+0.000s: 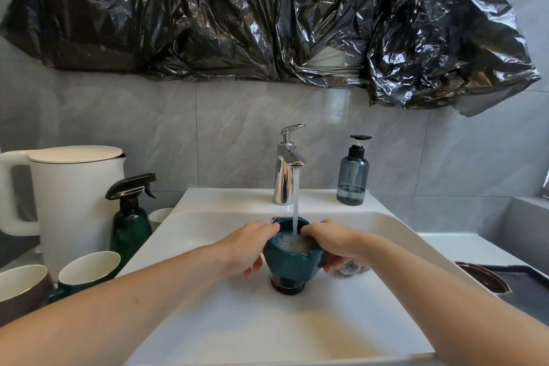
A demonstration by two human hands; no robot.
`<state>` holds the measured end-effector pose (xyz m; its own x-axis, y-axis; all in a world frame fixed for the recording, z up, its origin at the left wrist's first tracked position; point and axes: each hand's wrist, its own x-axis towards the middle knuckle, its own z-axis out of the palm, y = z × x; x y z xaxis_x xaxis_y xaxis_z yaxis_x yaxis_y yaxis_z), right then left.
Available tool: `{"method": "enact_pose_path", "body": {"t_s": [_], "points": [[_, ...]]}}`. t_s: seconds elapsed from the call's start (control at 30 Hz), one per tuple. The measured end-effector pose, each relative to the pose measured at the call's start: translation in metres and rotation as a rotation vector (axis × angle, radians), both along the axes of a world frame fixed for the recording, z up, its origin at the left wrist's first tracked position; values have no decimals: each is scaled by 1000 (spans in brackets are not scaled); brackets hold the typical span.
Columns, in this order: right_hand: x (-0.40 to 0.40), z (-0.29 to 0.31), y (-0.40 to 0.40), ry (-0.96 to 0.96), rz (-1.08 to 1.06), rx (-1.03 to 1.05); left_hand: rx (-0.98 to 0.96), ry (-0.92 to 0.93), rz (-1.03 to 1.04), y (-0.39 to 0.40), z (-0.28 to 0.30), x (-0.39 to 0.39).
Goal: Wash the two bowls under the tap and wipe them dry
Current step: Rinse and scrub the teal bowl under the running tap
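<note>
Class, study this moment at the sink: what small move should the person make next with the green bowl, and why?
Probably tip the green bowl to pour its water out. Both the left hand and right hand grip it under the running tap, and frothy water already stands near its rim, so more filling gains little.

You are standing in a home bathroom: a white washbasin with chrome tap, soap pump bottle, grey tiled wall, and an electric kettle alongside.
</note>
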<state>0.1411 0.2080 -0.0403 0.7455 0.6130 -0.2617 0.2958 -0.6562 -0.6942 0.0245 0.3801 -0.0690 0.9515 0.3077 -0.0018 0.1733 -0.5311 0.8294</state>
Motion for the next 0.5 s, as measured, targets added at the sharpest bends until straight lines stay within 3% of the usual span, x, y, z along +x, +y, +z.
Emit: {"method": "enact_pose_path", "body": {"t_s": [0.23,0.5], "points": [[1,-10,2,179,59,89,2,50,65,0,3,-2],[-6,-6,0,221,138,189,-116,106,176,2,9,-5]]}}
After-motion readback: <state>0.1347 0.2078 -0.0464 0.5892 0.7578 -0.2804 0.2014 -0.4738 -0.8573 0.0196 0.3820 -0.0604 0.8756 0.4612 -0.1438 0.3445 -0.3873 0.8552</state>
